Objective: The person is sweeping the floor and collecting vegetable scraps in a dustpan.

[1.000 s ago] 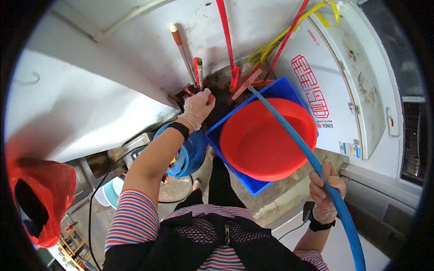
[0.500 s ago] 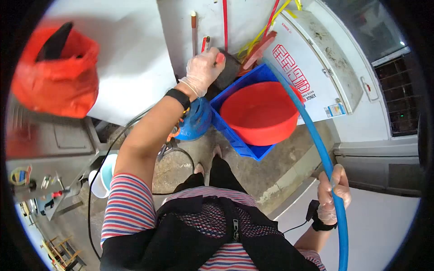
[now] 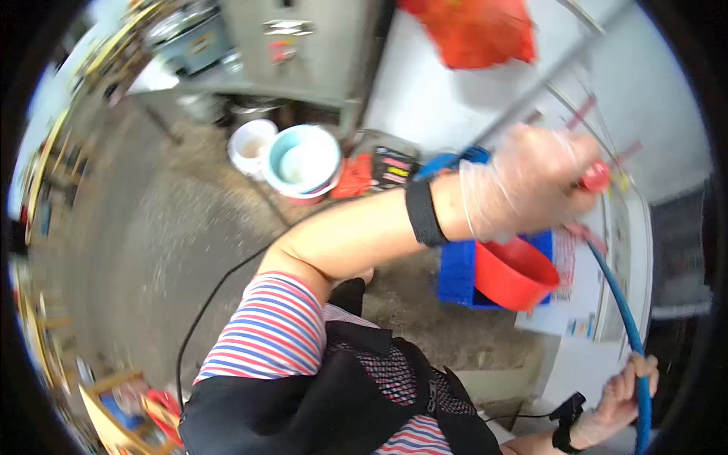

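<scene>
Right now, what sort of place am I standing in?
Probably a back-kitchen or cleaning area, though I can't be sure: a metal counter, buckets on a bare floor, and a blue pole in your right hand suggest it.

A person in a short-sleeved shirt (image 3: 265,326) striped red, white and blue wears a black vest (image 3: 250,409) with a mesh panel (image 3: 387,375) and front zip (image 3: 432,396), thin see-through gloves on the left hand (image 3: 527,182) and right hand (image 3: 618,398), a black band (image 3: 426,213) around each wrist, and a dark cable (image 3: 516,416) running to a small black block (image 3: 569,408) by the right wrist
</scene>
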A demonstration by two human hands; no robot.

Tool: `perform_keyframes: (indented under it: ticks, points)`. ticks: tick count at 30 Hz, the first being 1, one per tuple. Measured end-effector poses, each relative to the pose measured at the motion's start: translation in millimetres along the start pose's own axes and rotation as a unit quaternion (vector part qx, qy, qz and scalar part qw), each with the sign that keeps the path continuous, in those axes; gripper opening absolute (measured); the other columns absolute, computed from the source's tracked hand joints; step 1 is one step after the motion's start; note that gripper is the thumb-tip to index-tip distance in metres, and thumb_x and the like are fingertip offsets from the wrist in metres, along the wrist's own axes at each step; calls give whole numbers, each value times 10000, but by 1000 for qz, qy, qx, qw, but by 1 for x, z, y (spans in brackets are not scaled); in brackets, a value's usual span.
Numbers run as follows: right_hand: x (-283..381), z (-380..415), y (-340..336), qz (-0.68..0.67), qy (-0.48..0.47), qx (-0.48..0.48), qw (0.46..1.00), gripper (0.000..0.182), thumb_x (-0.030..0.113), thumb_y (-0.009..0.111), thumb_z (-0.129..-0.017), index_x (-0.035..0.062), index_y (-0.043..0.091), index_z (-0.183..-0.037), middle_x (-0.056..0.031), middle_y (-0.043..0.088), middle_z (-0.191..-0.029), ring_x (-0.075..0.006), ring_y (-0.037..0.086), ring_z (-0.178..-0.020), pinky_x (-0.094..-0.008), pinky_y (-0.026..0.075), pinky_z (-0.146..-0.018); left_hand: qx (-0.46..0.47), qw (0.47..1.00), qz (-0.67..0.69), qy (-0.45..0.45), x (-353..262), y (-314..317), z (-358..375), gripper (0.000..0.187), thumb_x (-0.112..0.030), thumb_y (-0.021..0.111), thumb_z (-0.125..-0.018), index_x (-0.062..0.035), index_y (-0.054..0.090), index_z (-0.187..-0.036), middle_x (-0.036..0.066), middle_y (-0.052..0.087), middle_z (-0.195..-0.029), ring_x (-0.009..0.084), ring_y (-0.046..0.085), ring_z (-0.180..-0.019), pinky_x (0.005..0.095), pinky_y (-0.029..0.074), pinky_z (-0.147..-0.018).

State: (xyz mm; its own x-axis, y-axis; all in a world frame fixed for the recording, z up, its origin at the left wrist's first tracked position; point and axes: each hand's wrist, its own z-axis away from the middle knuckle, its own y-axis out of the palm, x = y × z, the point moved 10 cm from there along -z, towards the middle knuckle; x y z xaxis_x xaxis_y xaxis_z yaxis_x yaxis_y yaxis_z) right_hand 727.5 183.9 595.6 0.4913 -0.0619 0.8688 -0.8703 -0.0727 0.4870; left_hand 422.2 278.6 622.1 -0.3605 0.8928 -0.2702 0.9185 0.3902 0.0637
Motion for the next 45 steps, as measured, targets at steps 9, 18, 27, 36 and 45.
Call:
perform_keyframes:
  ticks: [9, 18, 27, 36, 45]
  points:
    - [-63, 43, 242, -201, 82, 183, 959, 372, 293, 302, -865, 10, 346, -1102, -50, 273, -745, -168, 258, -629, -319, 252, -602, -16, 969, -154, -193, -59, -301, 64, 143, -96, 575, -613, -53, 443, -647, 116, 472, -531, 297, 504, -486, 380, 399, -436]
    - [-419, 102, 443, -197, 501, 112, 835, 119, 124, 479, -807, 36, 399, -815, -43, 378, -723, -97, 391, -558, -214, 351, -479, -83, 785, -486, -374, -135, -655, 224, 185, -196, 588, -623, -75, 462, -683, 102, 519, -585, 284, 547, -541, 376, 435, -464]
    - [-697, 318, 721, 40, 838, 246, 485, 351, 77, 380, -838, -105, 326, -1134, -248, 389, -1071, -125, 475, -557, -252, 480, -506, -336, 364, -761, -419, -355, -916, 338, 168, -177, 573, -672, -74, 441, -679, 118, 514, -535, 286, 546, -498, 370, 438, -444]
    - [-855, 500, 947, 267, 756, 485, 348, 190, 98, 391, -840, -34, 388, -978, -58, 432, -674, -78, 401, -474, -161, 389, -397, -533, 95, -731, -416, -465, -1032, 438, 169, -185, 564, -717, -57, 455, -728, 169, 529, -556, 350, 545, -537, 425, 422, -465]
    - [-933, 677, 1057, 466, 632, 620, 12, 154, 148, 433, -851, 106, 383, -991, -13, 385, -628, -40, 337, -419, -144, 295, -312, -630, -148, -599, -472, -469, -1024, 516, 183, -226, 527, -737, -62, 447, -754, 173, 535, -544, 361, 547, -518, 455, 431, -478]
